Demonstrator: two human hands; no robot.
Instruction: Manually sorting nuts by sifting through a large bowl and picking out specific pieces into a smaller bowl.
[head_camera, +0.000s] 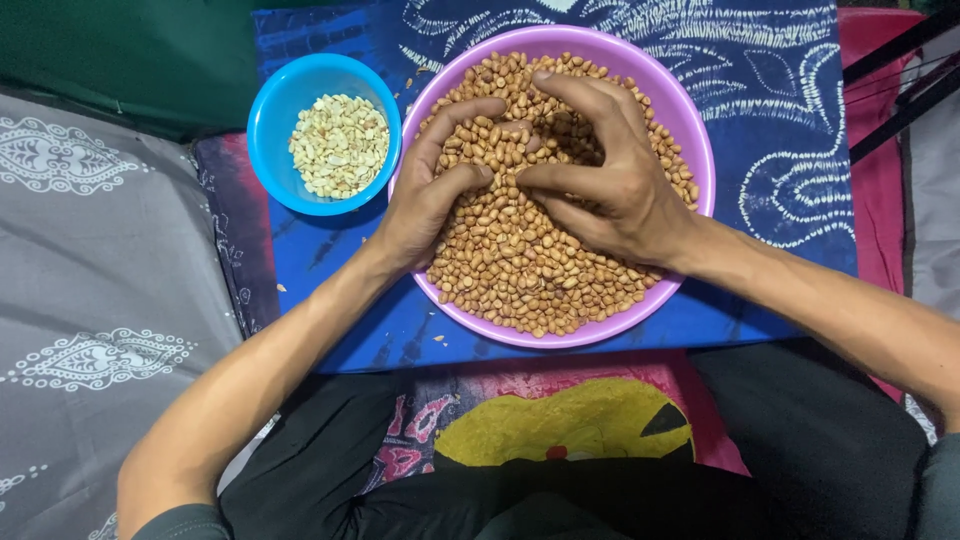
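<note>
You are sitting before a blue patterned cloth, with a purple bowl of skin-on peanuts at its middle and a smaller blue bowl of pale skinned nuts at its left edge. Your left hand and right hand are both resting half-curled in the brown heap, fingers meeting over a few nuts, apparently rubbing skins loose. What the cloth is covering is staying hidden, and I cannot tell whether either hand is gripping anything.
</note>
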